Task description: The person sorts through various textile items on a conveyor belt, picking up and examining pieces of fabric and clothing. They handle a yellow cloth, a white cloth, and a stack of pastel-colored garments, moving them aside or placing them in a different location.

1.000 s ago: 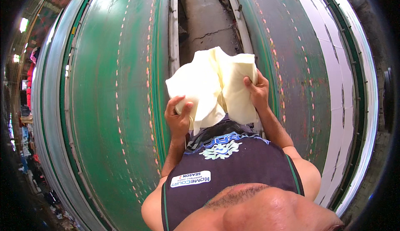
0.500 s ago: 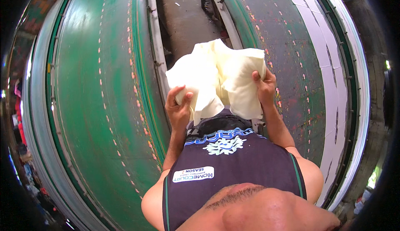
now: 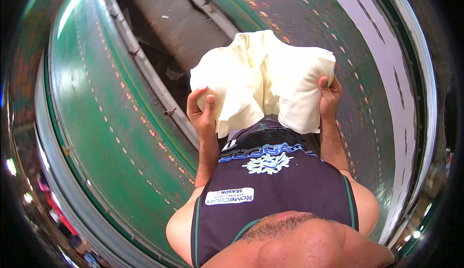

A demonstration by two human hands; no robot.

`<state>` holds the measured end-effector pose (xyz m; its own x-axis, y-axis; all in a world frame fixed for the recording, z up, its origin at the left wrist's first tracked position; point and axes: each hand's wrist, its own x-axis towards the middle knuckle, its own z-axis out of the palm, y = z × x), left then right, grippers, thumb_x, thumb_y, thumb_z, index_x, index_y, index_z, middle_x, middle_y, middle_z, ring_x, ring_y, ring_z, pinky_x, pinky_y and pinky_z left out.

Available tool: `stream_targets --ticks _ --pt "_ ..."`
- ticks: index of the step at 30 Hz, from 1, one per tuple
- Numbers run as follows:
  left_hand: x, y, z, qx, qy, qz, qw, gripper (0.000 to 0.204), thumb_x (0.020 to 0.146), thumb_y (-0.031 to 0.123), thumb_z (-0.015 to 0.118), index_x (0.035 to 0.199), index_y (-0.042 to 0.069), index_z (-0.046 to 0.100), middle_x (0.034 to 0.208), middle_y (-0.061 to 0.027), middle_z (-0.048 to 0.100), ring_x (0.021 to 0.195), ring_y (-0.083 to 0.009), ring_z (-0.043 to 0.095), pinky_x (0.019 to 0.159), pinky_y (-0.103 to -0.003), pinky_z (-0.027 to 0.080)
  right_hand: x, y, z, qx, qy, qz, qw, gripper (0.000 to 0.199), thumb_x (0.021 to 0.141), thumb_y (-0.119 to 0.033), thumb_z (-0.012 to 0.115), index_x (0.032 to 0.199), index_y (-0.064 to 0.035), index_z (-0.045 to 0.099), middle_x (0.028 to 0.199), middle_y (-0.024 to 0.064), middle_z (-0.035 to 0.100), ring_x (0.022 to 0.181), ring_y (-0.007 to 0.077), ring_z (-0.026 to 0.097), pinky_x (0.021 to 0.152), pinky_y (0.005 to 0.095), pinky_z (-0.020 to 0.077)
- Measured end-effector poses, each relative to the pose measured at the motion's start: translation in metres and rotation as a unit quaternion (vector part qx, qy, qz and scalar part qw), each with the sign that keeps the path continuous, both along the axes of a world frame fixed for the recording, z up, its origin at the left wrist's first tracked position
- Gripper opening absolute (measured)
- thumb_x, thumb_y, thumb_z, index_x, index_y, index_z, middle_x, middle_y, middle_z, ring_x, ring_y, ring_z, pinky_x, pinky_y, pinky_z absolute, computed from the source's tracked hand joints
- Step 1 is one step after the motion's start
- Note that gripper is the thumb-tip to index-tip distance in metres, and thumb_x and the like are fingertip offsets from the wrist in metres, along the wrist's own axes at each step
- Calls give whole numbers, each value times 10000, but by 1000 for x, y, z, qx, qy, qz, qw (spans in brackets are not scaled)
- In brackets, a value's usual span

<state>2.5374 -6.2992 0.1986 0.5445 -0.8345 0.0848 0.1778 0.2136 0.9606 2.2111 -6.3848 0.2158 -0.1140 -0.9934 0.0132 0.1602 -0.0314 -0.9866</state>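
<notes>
A bundle of pale cream fabric [image 3: 232,79] hangs spread between my two hands in front of my waist. It droops in two rounded lobes, with a fold running down the middle. My left hand [image 3: 202,111] grips its left edge, thumb on top and some fingers hidden behind the cloth. At the opposite edge, my right hand [image 3: 330,96] is closed on the fabric with the thumb pressed on the near face. Whether it is one piece or several layers, I cannot tell.
A long green table [image 3: 92,108] runs along my left side, dotted with paint marks. Another long table [image 3: 360,103], dark and paint-spotted, lies to my right, with white strips [image 3: 394,74] along it. Between them is an aisle floor [image 3: 164,12] edged by metal rails [image 3: 128,36].
The view has turned, so the tables and aisle now slant to the left. The fabric is opened slightly wider and sits further right in view; both hands keep hold of it.
</notes>
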Motion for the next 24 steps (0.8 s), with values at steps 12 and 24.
stream_targets --ticks 12,24 --pt "-260 -24 27 -12 1 -343 939 316 977 142 755 1245 3 661 1208 -59 668 1102 -130 603 976 -275 466 -241 220 -4 5 79 -373 924 393 1027 -339 687 1203 12 716 1043 39 736 932 112 636 857 274 485" --pt "-457 -27 7 53 -282 -616 734 312 1001 168 716 1281 46 653 1185 -59 671 1087 -131 594 944 -281 477 -430 391 -11 239 200 -528 790 444 993 -408 700 1182 -6 704 938 72 734 857 148 665 801 309 506"
